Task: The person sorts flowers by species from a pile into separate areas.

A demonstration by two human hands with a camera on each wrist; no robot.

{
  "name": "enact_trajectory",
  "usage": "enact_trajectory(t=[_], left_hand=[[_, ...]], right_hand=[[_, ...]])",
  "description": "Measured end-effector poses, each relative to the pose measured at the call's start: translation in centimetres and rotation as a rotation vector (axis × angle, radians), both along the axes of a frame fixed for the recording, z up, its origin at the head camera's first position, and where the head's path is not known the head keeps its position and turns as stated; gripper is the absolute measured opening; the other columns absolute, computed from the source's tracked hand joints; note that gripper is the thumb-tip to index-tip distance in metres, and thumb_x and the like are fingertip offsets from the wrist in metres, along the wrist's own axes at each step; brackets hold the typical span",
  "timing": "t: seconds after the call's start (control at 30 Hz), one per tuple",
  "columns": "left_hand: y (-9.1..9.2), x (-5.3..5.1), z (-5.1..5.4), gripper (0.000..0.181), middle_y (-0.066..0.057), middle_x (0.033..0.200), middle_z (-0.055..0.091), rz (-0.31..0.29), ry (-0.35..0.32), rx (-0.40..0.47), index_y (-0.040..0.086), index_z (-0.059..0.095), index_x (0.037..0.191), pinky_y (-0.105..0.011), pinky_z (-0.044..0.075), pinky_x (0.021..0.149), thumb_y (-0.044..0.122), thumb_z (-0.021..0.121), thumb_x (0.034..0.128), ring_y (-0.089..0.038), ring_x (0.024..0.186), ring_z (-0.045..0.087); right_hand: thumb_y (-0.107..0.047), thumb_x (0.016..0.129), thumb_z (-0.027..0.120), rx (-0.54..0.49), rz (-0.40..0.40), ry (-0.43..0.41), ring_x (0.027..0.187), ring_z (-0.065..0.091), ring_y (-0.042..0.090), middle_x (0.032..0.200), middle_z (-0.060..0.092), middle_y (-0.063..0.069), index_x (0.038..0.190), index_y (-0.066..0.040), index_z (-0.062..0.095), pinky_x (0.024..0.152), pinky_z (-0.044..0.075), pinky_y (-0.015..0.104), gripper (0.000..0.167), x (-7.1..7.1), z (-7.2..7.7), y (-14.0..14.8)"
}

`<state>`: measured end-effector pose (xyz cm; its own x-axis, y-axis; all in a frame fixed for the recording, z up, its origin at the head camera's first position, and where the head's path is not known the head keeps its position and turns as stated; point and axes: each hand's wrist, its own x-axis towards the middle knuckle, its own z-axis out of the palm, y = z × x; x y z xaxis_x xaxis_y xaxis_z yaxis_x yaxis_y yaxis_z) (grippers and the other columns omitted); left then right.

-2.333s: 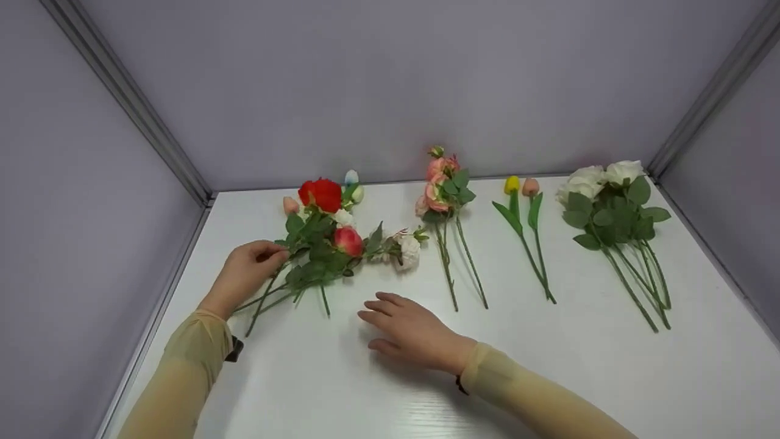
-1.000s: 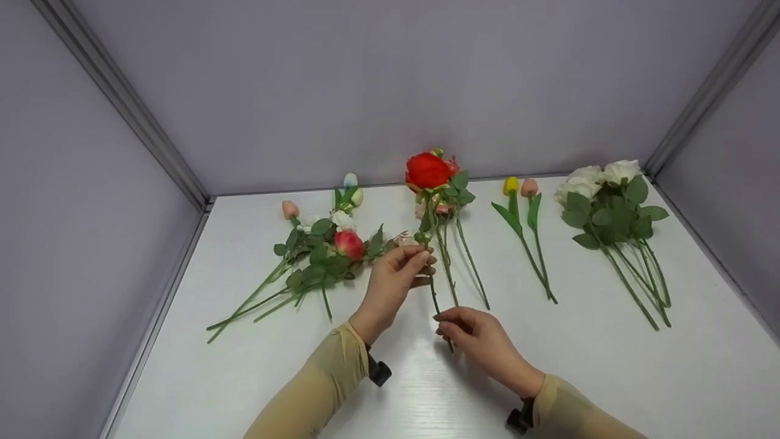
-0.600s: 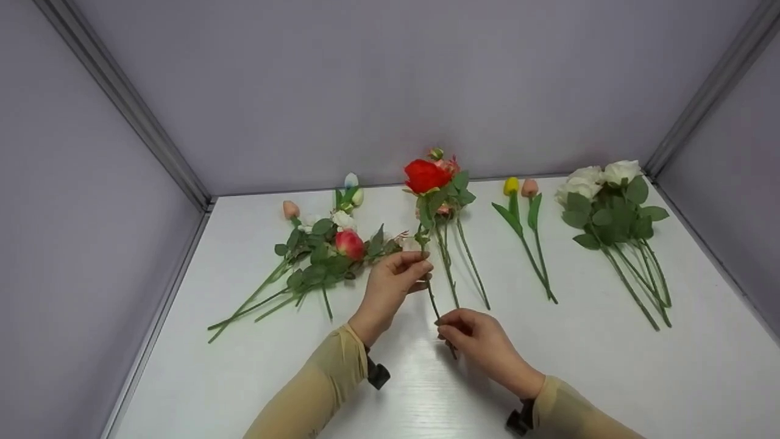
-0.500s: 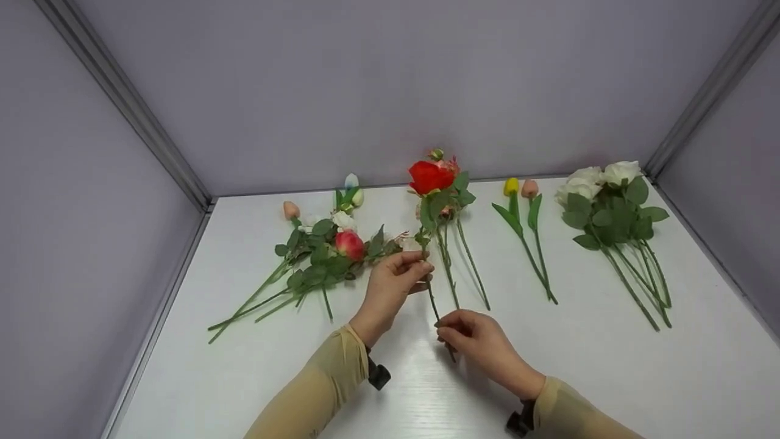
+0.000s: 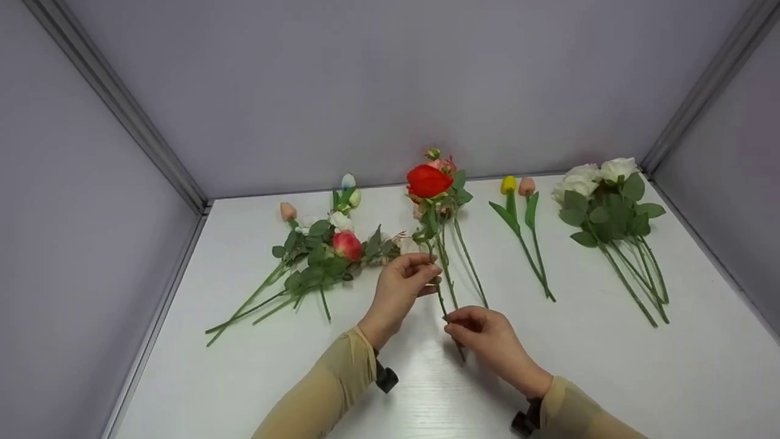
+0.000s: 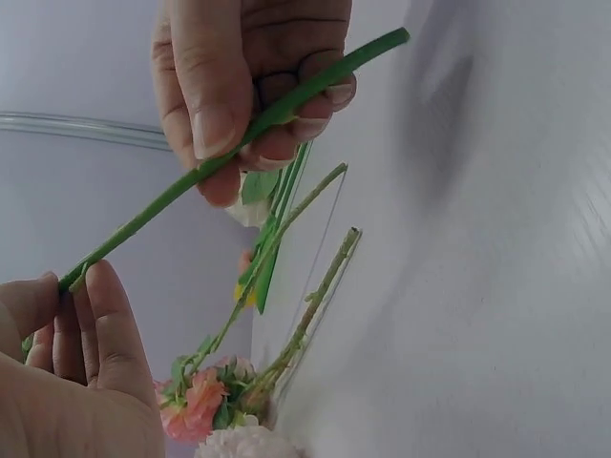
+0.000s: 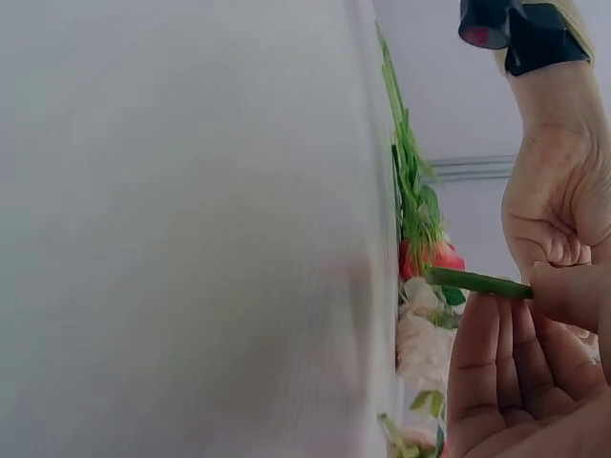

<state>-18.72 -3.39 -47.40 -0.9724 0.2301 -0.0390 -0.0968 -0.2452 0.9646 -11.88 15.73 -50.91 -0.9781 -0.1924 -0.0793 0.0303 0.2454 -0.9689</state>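
A red artificial flower (image 5: 429,181) with green leaves is held upright-slanting over the middle of the table, above a group of pink flowers (image 5: 457,196). My left hand (image 5: 399,289) pinches its green stem about midway, below the leaves. Lower down, my right hand (image 5: 490,338) pinches the same stem between thumb and fingers, and the cut end sticks out past it. Seen from the left wrist, the stem (image 6: 143,215) runs from the left hand to the right hand. The right wrist view shows the stem's end (image 7: 477,281) poking from the right fingers.
On the white table (image 5: 292,372), a mixed pile of flowers (image 5: 320,256) lies left, with a pink-red bloom (image 5: 347,245) on top. Two tulips (image 5: 518,219) and white roses (image 5: 600,195) lie right. Grey walls (image 5: 390,91) enclose the back and sides.
My left hand has carried the red flower from the left pile to the middle. My right hand has moved right and taken its lower stem. Lately both have shifted slightly right.
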Motion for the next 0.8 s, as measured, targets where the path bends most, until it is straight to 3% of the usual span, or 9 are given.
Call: enact_trajectory(t=[0.13,0.2,0.27,0.33,0.47,0.53,0.57,0.67,0.8], left_hand=[[0.8,0.4,0.1,0.032,-0.014,0.113,0.070,-0.057,0.046,-0.030,0.000,0.064,0.128,-0.038,0.060,0.086,0.013,0.069,0.0996,-0.026,0.101,0.070],[1.2,0.8,0.3,0.036,-0.011,0.119,0.069,-0.119,0.114,-0.135,0.005,0.062,0.135,-0.036,0.059,0.089,0.018,0.066,0.1023,-0.022,0.105,0.068],[1.5,1.3,0.3,0.041,-0.006,0.126,0.066,-0.199,0.227,-0.306,0.012,0.058,0.143,-0.032,0.057,0.092,0.023,0.063,0.1046,-0.018,0.111,0.066],[1.9,2.0,0.3,0.046,-0.002,0.135,0.063,-0.281,0.420,-0.559,0.019,0.053,0.150,-0.029,0.053,0.097,0.030,0.060,0.1057,-0.014,0.118,0.062],[3.0,3.4,0.3,0.061,-0.002,0.155,0.047,-0.405,0.954,-1.102,0.022,0.039,0.159,-0.034,0.031,0.119,0.045,0.056,0.1052,-0.020,0.144,0.041],[3.8,4.1,0.1,0.068,-0.004,0.162,0.038,-0.442,1.178,-1.282,0.023,0.033,0.161,-0.040,0.017,0.125,0.053,0.053,0.1039,-0.025,0.152,0.026],[4.2,4.4,0.1,0.070,-0.004,0.164,0.033,-0.465,1.253,-1.343,0.024,0.031,0.162,-0.043,0.012,0.126,0.057,0.051,0.1033,-0.026,0.154,0.020],[5.4,5.3,-0.3,0.074,-0.003,0.168,0.025,-0.539,1.345,-1.427,0.028,0.025,0.164,-0.045,0.005,0.126,0.064,0.044,0.1025,-0.026,0.156,0.011],[7.0,5.8,-0.8,0.073,-0.001,0.169,0.021,-0.616,1.353,-1.443,0.031,0.020,0.165,-0.044,0.003,0.126,0.067,0.033,0.1033,-0.023,0.157,0.006]], right_hand=[[-0.014,0.095,0.076,0.126,-0.044,0.076,0.079,0.068,0.019,0.095,0.074,0.006,0.111,-0.001,0.075,0.069,0.057,0.028,0.021,-0.1,0.6,1.8],[-0.014,0.095,0.076,0.196,-0.085,0.116,0.078,0.066,0.018,0.094,0.074,0.004,0.110,-0.004,0.076,0.067,0.056,0.028,0.017,-0.4,1.1,3.2],[-0.015,0.096,0.075,0.270,-0.125,0.161,0.079,0.065,0.017,0.096,0.074,0.002,0.110,-0.006,0.076,0.066,0.055,0.027,0.016,-0.7,1.6,5.1],[-0.016,0.097,0.073,0.359,-0.162,0.209,0.077,0.065,0.017,0.097,0.073,0.002,0.111,-0.007,0.076,0.063,0.055,0.028,0.016,-1.0,2.2,7.3],[-0.014,0.098,0.071,0.627,-0.222,0.376,0.079,0.066,0.022,0.097,0.072,0.007,0.112,-0.005,0.075,0.064,0.054,0.036,0.017,-2.0,3.3,12.6],[-0.011,0.098,0.071,0.753,-0.260,0.444,0.082,0.067,0.027,0.097,0.072,0.011,0.110,-0.003,0.075,0.067,0.054,0.044,0.016,-2.6,3.7,15.5],[-0.010,0.097,0.070,0.800,-0.276,0.464,0.084,0.067,0.030,0.097,0.072,0.014,0.110,-0.001,0.075,0.068,0.053,0.048,0.016,-2.9,3.8,16.9],[-0.006,0.097,0.068,0.890,-0.310,0.461,0.087,0.066,0.040,0.099,0.071,0.021,0.109,0.002,0.074,0.068,0.052,0.057,0.016,-3.6,3.7,20.8],[-0.003,0.097,0.063,0.960,-0.329,0.408,0.090,0.065,0.047,0.102,0.069,0.027,0.109,0.005,0.073,0.068,0.051,0.062,0.018,-4.0,3.0,24.8]])
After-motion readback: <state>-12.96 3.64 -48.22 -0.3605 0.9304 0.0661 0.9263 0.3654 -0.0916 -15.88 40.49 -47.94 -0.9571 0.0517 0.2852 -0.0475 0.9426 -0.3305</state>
